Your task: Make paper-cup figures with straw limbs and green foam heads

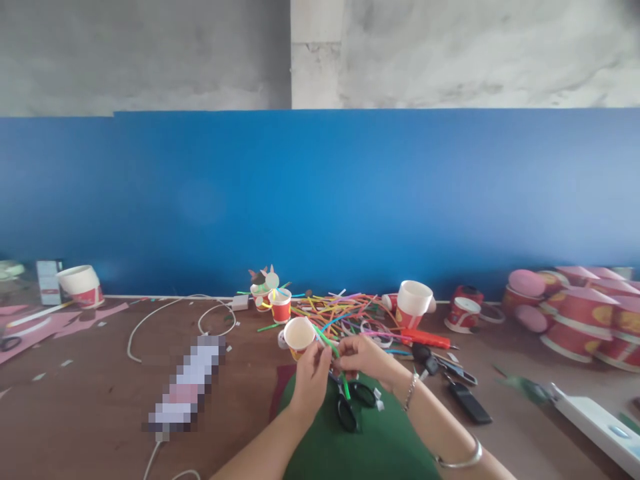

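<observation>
A bright green strip (326, 340) runs slantwise between my two hands, its lower end hanging over the scissors. My left hand (311, 375) pinches it from the left, fingers closed. From the right, my right hand (361, 357) also has its fingers closed on the strip. Just behind my left hand stands an open paper cup (300, 333). Black-handled scissors (347, 412) lie below my hands, on green material (360, 443). Many coloured strips (345, 310) are heaped behind my hands.
Paper cups (414, 303), a red tool (427, 338), keys with a black fob (469, 401) and a white glue gun-like device (595, 420) lie to the right. Pink-topped cups (580, 310) are stacked far right. A phone (187, 387) with a cable lies left, pink paper (90, 319) beyond.
</observation>
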The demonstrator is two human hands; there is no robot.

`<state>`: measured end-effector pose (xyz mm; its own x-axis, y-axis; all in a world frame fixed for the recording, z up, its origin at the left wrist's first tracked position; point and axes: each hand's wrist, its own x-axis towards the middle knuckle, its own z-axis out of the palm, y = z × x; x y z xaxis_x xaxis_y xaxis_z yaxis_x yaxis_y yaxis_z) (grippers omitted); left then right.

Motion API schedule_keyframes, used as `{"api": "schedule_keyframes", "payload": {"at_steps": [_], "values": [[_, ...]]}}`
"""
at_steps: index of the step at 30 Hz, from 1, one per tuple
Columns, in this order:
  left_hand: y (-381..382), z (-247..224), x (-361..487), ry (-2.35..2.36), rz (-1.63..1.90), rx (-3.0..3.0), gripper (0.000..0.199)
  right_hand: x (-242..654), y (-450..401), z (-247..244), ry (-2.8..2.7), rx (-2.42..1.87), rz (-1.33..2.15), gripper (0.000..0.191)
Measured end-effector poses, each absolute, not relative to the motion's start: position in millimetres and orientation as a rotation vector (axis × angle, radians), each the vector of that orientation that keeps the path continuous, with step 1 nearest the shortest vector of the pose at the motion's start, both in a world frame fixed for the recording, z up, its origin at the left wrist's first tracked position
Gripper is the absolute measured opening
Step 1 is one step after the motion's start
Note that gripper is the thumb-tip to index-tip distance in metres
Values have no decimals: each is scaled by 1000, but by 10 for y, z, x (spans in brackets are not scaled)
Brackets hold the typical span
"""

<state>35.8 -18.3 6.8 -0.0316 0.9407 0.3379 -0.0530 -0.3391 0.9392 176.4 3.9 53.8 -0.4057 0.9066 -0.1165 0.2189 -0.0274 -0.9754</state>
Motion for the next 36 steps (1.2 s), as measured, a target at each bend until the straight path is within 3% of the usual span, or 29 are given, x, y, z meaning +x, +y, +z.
{"api": "schedule_keyframes", "payload": {"at_steps": [6, 11, 17, 22, 27, 30, 36], "values": [[-201, 60, 346, 971, 1491, 1271, 41, 1839, 124, 442, -1301, -1036, 1243, 26], [-223, 65, 369, 853, 1391, 1211, 40, 1834, 146, 368, -1085, -902, 1330, 31], [-236, 41, 364, 887, 1378, 1242, 39, 1808, 143, 346, -1047, -883, 1258, 32], [-254, 51, 378, 850, 1274, 1211, 41, 1763, 123, 283, -987, -957, 1007, 25], [-251, 59, 391, 750, 1134, 1130, 41, 1686, -29, 216, -1481, -982, 444, 16], [-236, 52, 372, 747, 1210, 1078, 39, 1675, -107, 207, -1896, -844, 197, 23], [-207, 10, 314, 780, 1371, 1010, 34, 1669, -135, 197, -2143, -689, -63, 43]]}}
